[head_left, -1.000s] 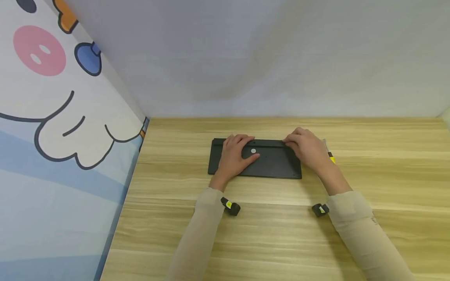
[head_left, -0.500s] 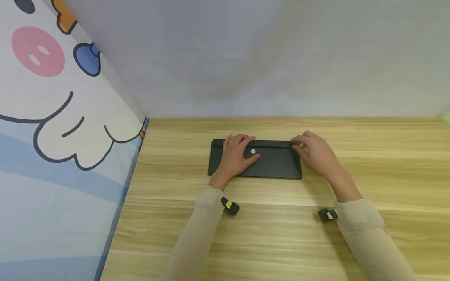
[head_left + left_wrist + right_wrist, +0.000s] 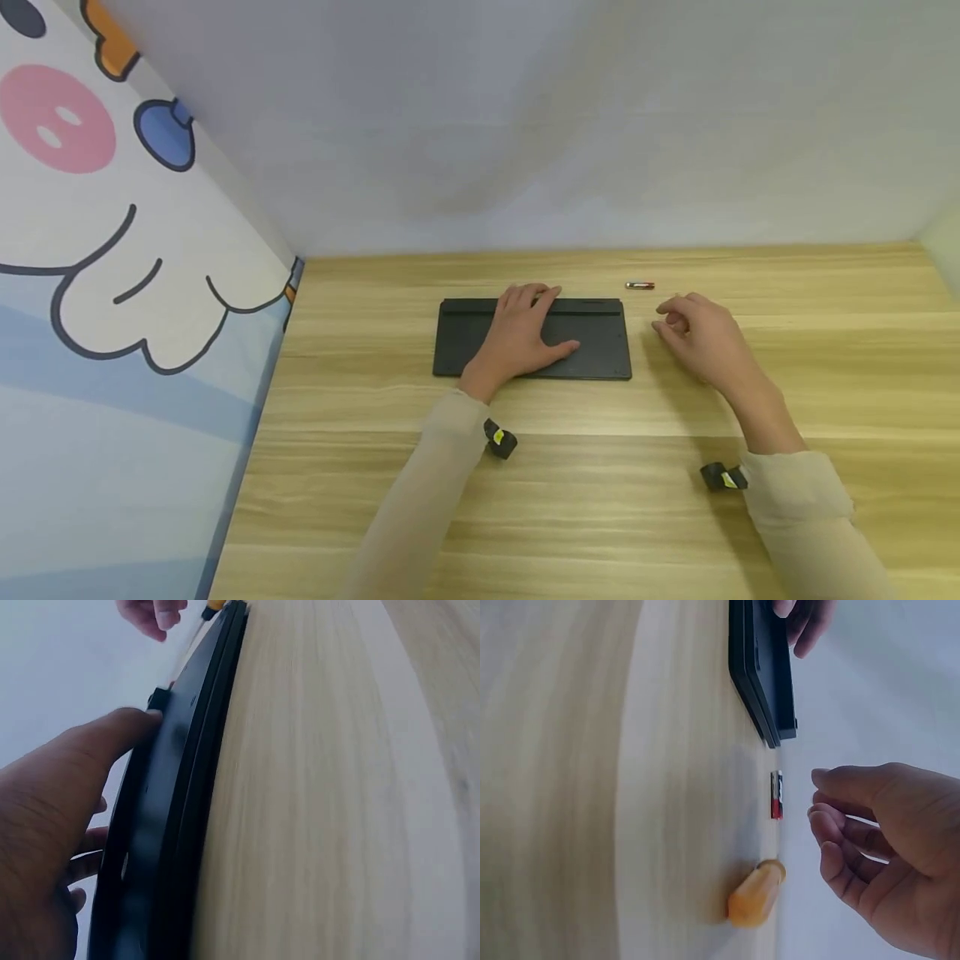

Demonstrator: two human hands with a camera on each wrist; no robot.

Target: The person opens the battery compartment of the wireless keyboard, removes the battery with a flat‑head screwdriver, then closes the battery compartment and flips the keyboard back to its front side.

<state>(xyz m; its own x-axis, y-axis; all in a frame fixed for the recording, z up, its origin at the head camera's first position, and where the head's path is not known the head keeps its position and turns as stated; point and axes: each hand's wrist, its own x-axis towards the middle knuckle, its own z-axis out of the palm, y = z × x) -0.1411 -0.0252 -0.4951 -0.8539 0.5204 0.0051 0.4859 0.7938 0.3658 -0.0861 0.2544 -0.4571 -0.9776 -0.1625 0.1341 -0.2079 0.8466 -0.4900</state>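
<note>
A black keyboard [image 3: 600, 337] lies on the table with its underside up and a raised ridge along the far edge. My left hand [image 3: 519, 337] rests on its middle, fingers spread to the far edge, thumb out to the right. The left wrist view shows that thumb [image 3: 124, 727] against the keyboard [image 3: 169, 772]. A small battery [image 3: 640, 286] with a red end lies beyond the keyboard's right end; it also shows in the right wrist view, on the table [image 3: 777, 795]. To the right hovers my right hand [image 3: 701, 337], fingers loosely bent, nothing between them.
A tool with an orange handle [image 3: 756, 896] lies on the table near the battery in the right wrist view; in the head view my right hand hides it. A pale wall [image 3: 570, 150] stands behind the table, and a cartoon-printed panel [image 3: 150, 333] rises at the left.
My right hand has left the keyboard's far right corner and moved right. The battery now shows on the table. My left hand stays on the keyboard and covers its white round spot.
</note>
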